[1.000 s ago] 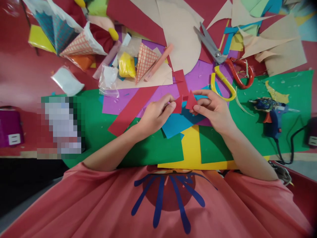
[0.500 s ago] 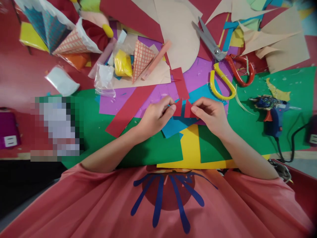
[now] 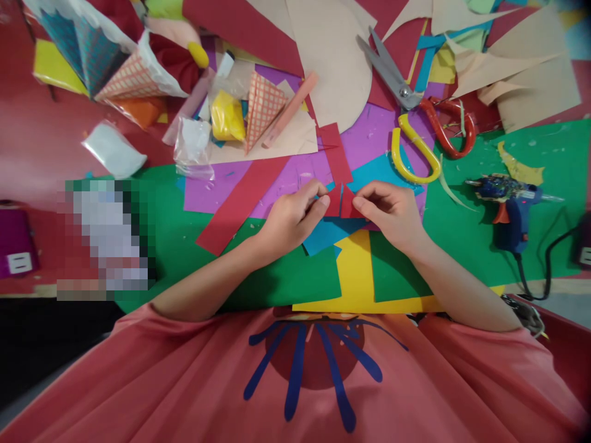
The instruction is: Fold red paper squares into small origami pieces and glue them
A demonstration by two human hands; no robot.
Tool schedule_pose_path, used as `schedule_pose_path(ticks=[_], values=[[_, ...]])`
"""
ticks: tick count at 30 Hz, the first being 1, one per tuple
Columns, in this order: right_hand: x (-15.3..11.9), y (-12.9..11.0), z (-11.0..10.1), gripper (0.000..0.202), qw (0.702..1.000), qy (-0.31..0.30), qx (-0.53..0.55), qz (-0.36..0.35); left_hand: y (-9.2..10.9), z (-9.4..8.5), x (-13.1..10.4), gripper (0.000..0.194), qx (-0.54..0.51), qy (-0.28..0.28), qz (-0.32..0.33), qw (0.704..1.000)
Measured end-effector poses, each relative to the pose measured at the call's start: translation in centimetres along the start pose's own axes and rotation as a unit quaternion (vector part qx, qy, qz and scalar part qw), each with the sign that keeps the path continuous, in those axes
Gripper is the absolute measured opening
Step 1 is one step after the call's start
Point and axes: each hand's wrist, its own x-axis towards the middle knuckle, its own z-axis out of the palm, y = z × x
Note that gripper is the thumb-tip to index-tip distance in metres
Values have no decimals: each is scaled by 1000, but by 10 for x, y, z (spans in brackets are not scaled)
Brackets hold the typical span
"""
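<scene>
My left hand (image 3: 298,215) pinches a small red paper piece (image 3: 333,206) between thumb and fingers. Opposite it, my right hand (image 3: 392,212) pinches another small red piece (image 3: 348,206). The two pieces stand side by side with a very narrow gap between them, above blue paper (image 3: 335,234). A short red strip (image 3: 338,154) lies just beyond them on purple sheet (image 3: 364,138). To the left rests a longer red strip (image 3: 242,206), touched by neither hand.
Scissors (image 3: 404,95) with red and yellow handles lie beyond my right hand. A glue gun (image 3: 512,215) with a cord is at the right on green sheet (image 3: 466,246). Paper cones (image 3: 143,67), a peach marker (image 3: 290,111) and bagged clay (image 3: 228,117) lie at the upper left.
My right hand has shifted slightly left with its red piece, and the gap between the two pieces has narrowed. My left hand has hardly moved.
</scene>
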Motion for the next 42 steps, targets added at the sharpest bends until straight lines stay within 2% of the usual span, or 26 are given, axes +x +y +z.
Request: schedule_pose_path(ticks=[31,42], values=[[0,0,1,35,1000,1,-8,4,1,-1,0,14,14,-12,-16,1000],[0,1,1,30,1000,4,-13,-3,1,0,1,14,23,-12,-7,1000]])
